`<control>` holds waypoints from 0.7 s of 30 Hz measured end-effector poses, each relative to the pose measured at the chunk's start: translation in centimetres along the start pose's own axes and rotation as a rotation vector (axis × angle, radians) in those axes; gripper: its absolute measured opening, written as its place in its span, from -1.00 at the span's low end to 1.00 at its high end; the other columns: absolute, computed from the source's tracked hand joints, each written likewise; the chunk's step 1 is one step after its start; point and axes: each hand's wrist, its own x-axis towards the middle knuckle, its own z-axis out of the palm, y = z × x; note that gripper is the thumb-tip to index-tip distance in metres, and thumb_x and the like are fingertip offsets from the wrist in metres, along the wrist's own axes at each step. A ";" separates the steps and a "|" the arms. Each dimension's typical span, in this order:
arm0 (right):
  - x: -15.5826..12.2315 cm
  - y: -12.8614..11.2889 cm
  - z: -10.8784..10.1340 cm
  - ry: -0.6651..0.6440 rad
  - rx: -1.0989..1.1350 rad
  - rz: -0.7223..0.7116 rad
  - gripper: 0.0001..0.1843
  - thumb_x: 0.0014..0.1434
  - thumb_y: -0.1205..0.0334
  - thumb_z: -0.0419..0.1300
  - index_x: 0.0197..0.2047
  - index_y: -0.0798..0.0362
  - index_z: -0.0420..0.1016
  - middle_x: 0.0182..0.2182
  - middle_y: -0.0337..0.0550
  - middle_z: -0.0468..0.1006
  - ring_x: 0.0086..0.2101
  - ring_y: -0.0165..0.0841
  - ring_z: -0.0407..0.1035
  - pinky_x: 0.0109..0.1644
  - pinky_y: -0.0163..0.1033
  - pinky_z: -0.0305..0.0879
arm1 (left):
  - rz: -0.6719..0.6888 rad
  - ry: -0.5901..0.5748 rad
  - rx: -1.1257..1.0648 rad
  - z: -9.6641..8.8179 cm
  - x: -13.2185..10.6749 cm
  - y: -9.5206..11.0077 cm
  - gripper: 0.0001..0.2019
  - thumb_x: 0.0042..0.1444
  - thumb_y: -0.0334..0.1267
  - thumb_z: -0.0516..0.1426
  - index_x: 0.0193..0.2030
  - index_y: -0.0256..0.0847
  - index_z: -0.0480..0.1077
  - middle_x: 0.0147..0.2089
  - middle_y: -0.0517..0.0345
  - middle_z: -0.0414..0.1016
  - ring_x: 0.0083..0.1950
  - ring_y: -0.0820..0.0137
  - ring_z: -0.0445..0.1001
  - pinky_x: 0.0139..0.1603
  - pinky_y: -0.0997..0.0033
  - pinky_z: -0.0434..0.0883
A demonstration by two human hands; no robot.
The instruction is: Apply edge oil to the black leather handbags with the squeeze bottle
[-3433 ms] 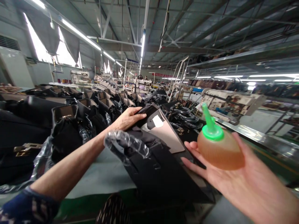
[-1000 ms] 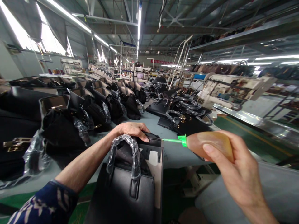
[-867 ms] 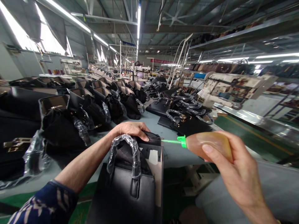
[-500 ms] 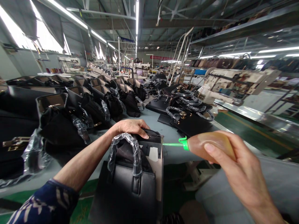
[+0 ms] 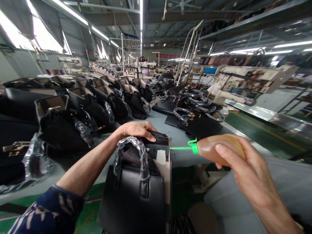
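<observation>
A black handbag (image 5: 136, 198) with a plastic-wrapped handle (image 5: 143, 152) hangs over the near edge of the table in front of me. My left hand (image 5: 140, 131) grips the bag's upper part from above, thumb on the black edge and the other fingers mostly hidden behind. In my right hand (image 5: 243, 156) lies a squeeze bottle (image 5: 214, 149) of amber-brown liquid, held on its side. Its thin green nozzle (image 5: 181, 148) points left, the tip at the bag's right edge beside a beige panel with a white patch (image 5: 161, 157).
Rows of black bags (image 5: 56, 130) stand along the left of the grey table (image 5: 174, 131). More black bags (image 5: 197, 113) with wrapped handles are heaped at the centre right. A sewing machine (image 5: 253, 81) stands beyond, and a grey bin-like surface (image 5: 243, 198) is at lower right.
The view has shifted slightly. Both hands keep their hold, and the nozzle tip stays at the bag's right edge, with the bottle a little more level.
</observation>
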 end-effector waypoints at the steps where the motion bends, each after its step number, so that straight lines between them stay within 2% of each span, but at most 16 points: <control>1: 0.0 0.1 0.0 -0.008 -0.002 0.001 -0.53 0.05 -0.17 0.26 -0.13 0.02 0.40 -0.44 -0.23 0.50 -0.54 -0.28 0.36 -0.50 -0.25 0.31 | -0.005 0.000 -0.001 0.0 0.0 0.0 -0.75 -0.02 -0.22 0.23 -0.22 -0.33 0.53 -0.39 0.11 0.56 -0.44 0.40 0.47 -0.41 0.53 0.40; 11: -0.3 -0.1 -0.3 -0.034 -0.016 0.014 -0.51 0.04 -0.17 0.26 -0.13 0.03 0.40 -0.40 -0.21 0.50 -0.56 -0.28 0.37 -0.54 -0.25 0.34 | -0.005 0.003 0.020 0.0 -0.1 0.2 -0.78 -0.01 -0.21 0.23 -0.26 -0.32 0.53 -0.41 0.15 0.55 -0.45 0.42 0.46 -0.44 0.56 0.37; 18: -0.7 0.6 -0.6 -0.072 -0.017 0.011 -0.53 0.06 -0.17 0.26 -0.10 0.00 0.40 -0.30 -0.21 0.51 -0.43 -0.25 0.39 -0.52 -0.28 0.39 | -0.012 0.005 0.041 0.0 0.0 0.0 -0.76 0.01 -0.22 0.21 -0.22 -0.34 0.52 -0.41 0.13 0.55 -0.46 0.42 0.45 -0.47 0.55 0.35; 21: -0.9 0.7 -0.8 -0.083 -0.058 0.008 -0.54 0.08 -0.18 0.24 -0.11 -0.02 0.40 -0.32 -0.24 0.51 -0.42 -0.27 0.39 -0.51 -0.31 0.38 | -0.010 0.000 0.047 -0.1 0.2 -0.1 -0.75 0.02 -0.23 0.21 -0.20 -0.35 0.53 -0.41 0.12 0.55 -0.46 0.42 0.44 -0.47 0.55 0.34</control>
